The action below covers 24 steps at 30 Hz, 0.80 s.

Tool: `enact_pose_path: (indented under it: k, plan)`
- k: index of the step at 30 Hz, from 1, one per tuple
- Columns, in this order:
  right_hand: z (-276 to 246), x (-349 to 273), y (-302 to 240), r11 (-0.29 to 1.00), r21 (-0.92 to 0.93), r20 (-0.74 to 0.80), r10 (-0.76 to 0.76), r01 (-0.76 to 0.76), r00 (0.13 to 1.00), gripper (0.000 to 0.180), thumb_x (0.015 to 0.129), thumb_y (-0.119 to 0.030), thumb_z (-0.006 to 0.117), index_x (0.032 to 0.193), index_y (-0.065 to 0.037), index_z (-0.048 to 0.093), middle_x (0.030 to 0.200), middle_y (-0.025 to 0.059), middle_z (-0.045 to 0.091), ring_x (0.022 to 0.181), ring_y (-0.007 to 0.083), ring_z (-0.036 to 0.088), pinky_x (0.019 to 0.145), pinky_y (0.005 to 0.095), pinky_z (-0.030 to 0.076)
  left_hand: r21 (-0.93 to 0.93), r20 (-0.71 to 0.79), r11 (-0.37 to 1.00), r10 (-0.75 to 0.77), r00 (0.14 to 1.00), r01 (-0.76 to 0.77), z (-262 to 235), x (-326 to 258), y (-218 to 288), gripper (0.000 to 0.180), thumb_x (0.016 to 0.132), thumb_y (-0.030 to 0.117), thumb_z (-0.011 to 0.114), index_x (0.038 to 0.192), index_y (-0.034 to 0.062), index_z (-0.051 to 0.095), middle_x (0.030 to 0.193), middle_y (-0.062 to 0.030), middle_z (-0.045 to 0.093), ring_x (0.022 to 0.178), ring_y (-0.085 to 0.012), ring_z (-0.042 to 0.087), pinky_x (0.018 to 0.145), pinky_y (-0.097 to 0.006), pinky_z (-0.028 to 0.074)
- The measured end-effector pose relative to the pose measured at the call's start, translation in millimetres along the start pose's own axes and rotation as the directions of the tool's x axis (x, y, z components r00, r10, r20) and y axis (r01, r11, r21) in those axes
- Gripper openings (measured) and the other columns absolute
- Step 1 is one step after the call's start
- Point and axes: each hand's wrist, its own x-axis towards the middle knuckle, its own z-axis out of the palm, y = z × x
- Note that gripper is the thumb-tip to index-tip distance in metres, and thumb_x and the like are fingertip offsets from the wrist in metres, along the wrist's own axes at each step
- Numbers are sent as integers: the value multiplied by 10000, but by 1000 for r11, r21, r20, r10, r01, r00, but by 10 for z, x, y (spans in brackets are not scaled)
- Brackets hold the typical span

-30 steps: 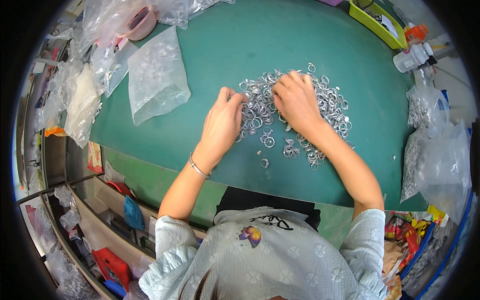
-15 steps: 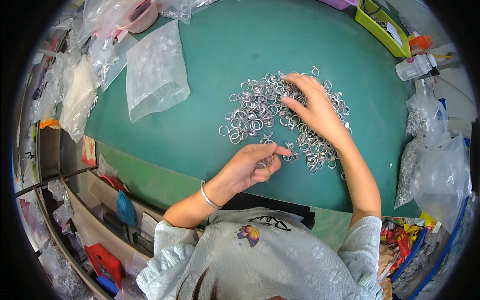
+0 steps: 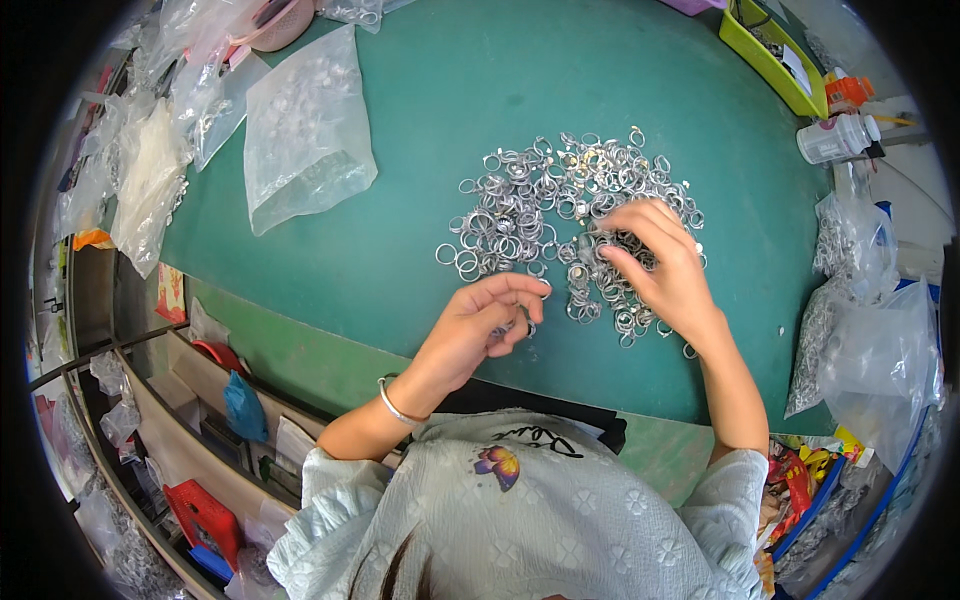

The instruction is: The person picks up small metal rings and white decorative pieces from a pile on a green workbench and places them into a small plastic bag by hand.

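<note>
Head view: a broad heap of silver-coloured rings (image 3: 515,205) lies spread on a green tabletop (image 3: 480,85), directly beyond the person's two bare hands. The left hand (image 3: 470,325), with a bangle (image 3: 398,405) at its wrist, is at the heap's near edge; its fingers are curled inward around a few rings, partly hidden, while the index finger reaches out toward the loose ones. The right hand (image 3: 670,275) is over the right part of the heap, thumb and fingers parted in a loose curve; whether the fingertips touch or hold a ring cannot be told. A clear plastic bag (image 3: 310,130) lies flat to the left of the heap, well apart from it. At the far right stand a yellow-green tray (image 3: 768,72) and, just beside an orange object (image 3: 850,92), a white bottle (image 3: 836,138) lying on its side.
</note>
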Motion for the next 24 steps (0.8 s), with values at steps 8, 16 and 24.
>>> enact_pose_path:
  k: [8,16,24]
  plan:
    - [318,101,-116,922,-205,155,-302,330,941,224,769,-169,708,960,-80,632,1192,51,556,1136,241,508,987,413,357,194,-34,976,110,993,-102,-113,-60,73,227,965,71,448,1131,4,589,721,-18,553,524,-79,403,460,-215,312]
    - [87,-1,-56,932,-313,-105,-227,184,968,150,747,-77,723,852,-47,619,960,65,605,1000,256,553,909,414,368,982,185,-95,685,705,-165,-133,242,248,148,853,37,624,999,53,648,757,-105,546,583,-242,537,531,-333,427]
    - [238,107,-133,968,-223,-175,-158,118,972,251,765,-132,727,980,-31,645,1006,72,608,996,253,540,881,393,373,842,32,386,662,749,-377,-192,408,336,95,900,120,617,965,52,616,791,-54,567,612,-137,485,527,-264,394]
